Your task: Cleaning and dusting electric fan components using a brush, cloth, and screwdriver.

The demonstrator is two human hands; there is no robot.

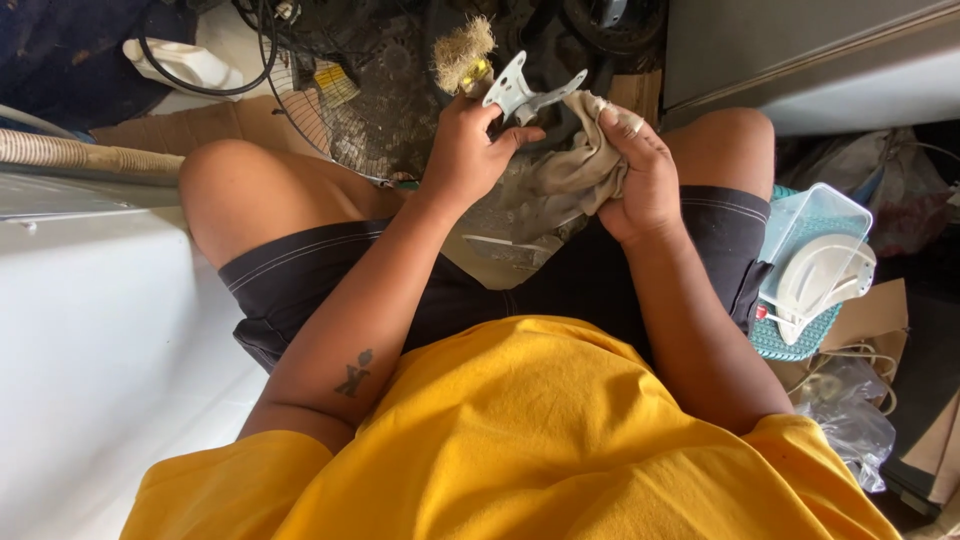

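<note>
metal bracket [522, 92], pale grey, is gripped in the left hand [468, 150] together with a worn brush [461, 52], above the knees. right hand [640, 170] is closed on a dirty cloth [565, 175] touching it. wiping seems underway, not finished. fan grille [350, 110] lies on floor beyond.

A clear plastic box [815, 235] stands tilted on a teal basket [785, 338] by the person's right thigh. Flat brown cardboard [872, 315] lies beside the basket, and a crumpled clear bag [848, 415] lies below it. No labels, signs or screens show.
</note>
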